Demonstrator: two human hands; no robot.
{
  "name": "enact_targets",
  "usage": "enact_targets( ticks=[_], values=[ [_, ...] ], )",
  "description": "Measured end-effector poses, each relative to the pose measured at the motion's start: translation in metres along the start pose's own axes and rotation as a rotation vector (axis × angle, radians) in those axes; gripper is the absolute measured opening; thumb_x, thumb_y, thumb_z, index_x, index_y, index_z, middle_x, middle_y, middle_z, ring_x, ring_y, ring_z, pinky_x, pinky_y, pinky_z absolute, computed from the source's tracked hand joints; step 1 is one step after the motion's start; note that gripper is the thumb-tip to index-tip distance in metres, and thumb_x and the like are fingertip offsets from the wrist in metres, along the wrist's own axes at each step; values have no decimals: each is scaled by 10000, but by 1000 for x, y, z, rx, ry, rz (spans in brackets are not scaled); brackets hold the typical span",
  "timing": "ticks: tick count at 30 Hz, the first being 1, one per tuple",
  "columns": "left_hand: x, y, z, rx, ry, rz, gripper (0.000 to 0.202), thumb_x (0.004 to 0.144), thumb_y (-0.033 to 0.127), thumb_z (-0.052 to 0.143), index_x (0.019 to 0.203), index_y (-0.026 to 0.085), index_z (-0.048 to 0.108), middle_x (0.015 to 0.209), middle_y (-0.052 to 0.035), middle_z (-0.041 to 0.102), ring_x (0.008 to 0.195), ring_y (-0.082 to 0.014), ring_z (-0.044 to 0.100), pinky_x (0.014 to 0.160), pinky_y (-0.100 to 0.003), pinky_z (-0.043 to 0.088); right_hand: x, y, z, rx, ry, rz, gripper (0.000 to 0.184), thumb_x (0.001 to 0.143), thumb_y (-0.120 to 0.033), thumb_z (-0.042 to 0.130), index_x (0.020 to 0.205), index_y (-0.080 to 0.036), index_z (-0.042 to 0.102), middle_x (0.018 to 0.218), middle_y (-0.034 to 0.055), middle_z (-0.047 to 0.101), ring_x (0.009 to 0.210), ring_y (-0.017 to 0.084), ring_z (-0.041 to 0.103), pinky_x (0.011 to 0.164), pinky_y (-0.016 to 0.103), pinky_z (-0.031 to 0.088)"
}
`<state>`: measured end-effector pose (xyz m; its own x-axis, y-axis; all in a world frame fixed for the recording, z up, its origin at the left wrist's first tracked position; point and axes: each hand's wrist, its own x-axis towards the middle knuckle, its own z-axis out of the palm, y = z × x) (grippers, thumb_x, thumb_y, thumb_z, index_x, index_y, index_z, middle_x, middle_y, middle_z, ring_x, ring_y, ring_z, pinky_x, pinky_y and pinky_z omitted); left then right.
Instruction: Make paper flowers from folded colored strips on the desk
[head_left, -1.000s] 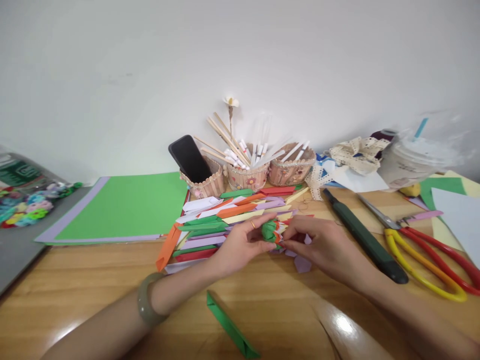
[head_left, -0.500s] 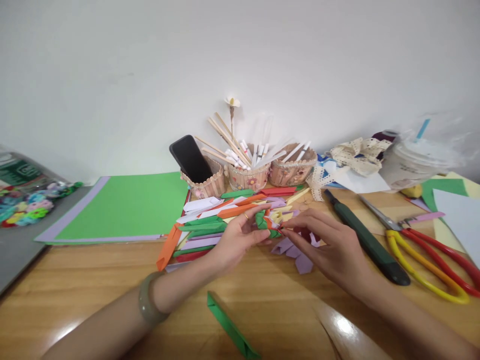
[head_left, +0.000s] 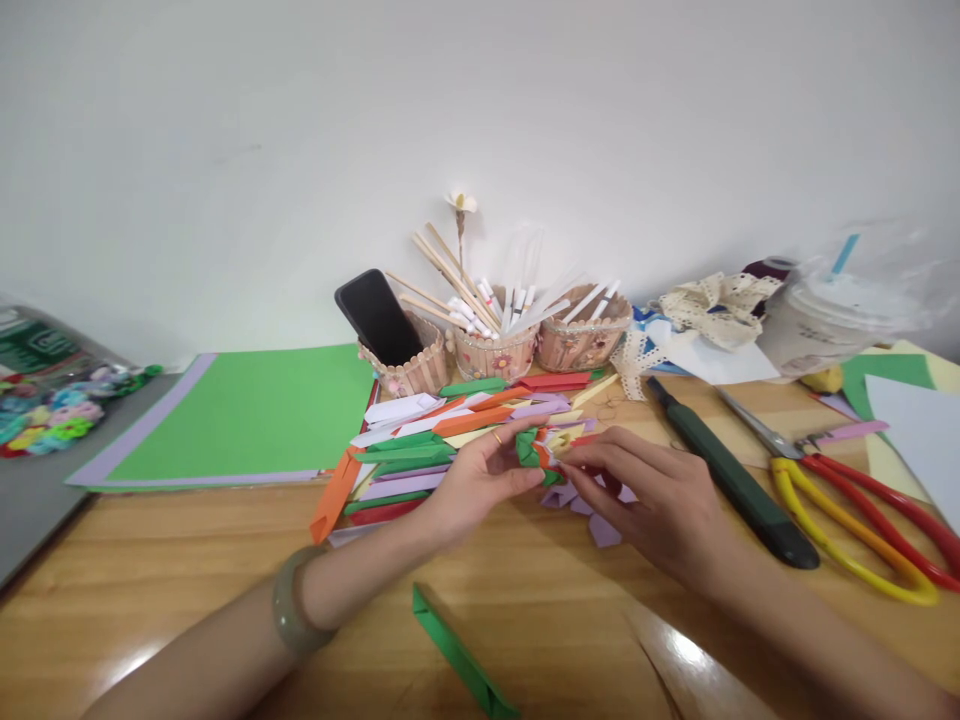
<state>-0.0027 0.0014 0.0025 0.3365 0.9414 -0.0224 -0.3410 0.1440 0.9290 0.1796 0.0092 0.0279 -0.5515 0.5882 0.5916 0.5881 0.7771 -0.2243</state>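
Note:
My left hand [head_left: 480, 485] pinches a small woven piece of folded paper strips [head_left: 541, 453], green, orange and yellow, just above the wooden table [head_left: 187, 570]. My right hand [head_left: 649, 490] meets it from the right, its fingertips closed on the piece's right edge. Behind both hands lies a pile of folded paper strips [head_left: 420, 440] in several colours. Loose purple paper pieces [head_left: 600, 525] lie under my right hand. One folded green strip [head_left: 457, 650] rests alone on the table near me.
Green and purple paper sheets [head_left: 247, 415] lie at the left. Three stick-built cups [head_left: 495, 350] hold a phone [head_left: 375, 315], sticks and pens. A dark green utility knife [head_left: 731, 480], yellow and red scissors [head_left: 862, 510], lace [head_left: 705, 300] and a plastic drink cup [head_left: 825, 320] are at the right.
Both hands lifted the woven piece slightly and turned it. My right fingers shifted along its right edge. Everything else on the table stayed put.

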Motion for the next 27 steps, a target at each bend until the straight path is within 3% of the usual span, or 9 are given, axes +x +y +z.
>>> enact_targets(
  ticks=[4,8,14,17,22,27],
  values=[
    [0,2,2,-61,15,0,464,658,162,704,1096,278,610,1236,-10,538,1153,-222,456,859,-285,436,1,-3,-4,-42,98,-54,91,834,-146,527,876,-193,592,752,36,674,612,112,618,520,212,462],
    [-1,8,6,-218,47,-71,460,639,147,713,1077,249,622,1154,-33,592,972,-187,572,798,-301,481,1,-4,-7,-73,169,-45,156,842,-134,499,951,-195,592,779,50,674,619,118,626,543,222,483],
    [-2,11,7,-279,98,-110,455,624,134,725,1060,223,629,1130,-45,614,974,-191,576,790,-294,485,-3,0,-3,-140,55,-179,281,831,-152,506,1101,-209,559,771,31,670,631,125,626,537,228,468],
    [-3,10,6,-294,82,-106,466,646,145,711,1094,227,610,1118,-49,621,996,-205,576,817,-318,477,-4,0,-3,-112,66,-212,335,831,-128,500,1155,-209,514,739,21,655,606,119,605,521,226,457],
    [-3,11,6,-317,97,-112,471,649,124,700,1099,219,596,1136,-46,603,932,-176,596,773,-300,494,-4,-2,-4,-102,60,-168,298,827,-122,516,1118,-188,528,780,50,655,633,136,605,525,242,461],
    [-3,11,3,-395,44,-109,449,679,142,683,1101,203,543,1054,-47,630,877,-177,633,772,-312,497,3,-6,-8,148,101,-3,246,847,-104,478,1049,-217,561,770,35,622,642,122,591,542,229,473]
  ],
)
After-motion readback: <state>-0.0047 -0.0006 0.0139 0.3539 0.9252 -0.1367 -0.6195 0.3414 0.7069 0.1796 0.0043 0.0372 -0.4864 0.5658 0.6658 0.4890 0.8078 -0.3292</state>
